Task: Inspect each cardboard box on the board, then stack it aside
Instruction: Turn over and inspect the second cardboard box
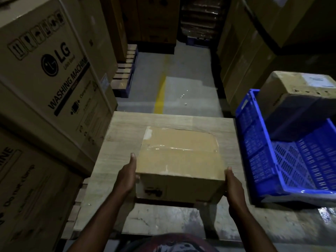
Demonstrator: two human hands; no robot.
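A brown cardboard box point(179, 157), taped across its top, sits on a pale wooden board point(123, 135) in the middle of the head view. My left hand point(127, 174) presses flat against the box's left side, thumb up along the edge. My right hand point(233, 186) presses against its right side at the near corner. The fingers of both hands are hidden behind or under the box. The box's near edge overhangs the board's front.
Large washing-machine cartons point(49, 73) stand stacked close on the left. A blue plastic crate point(283, 155) sits at the right, with a cardboard box point(298, 88) resting tilted in its far end. Beyond the board runs a grey floor aisle with a yellow line point(160, 95), walled by more cartons.
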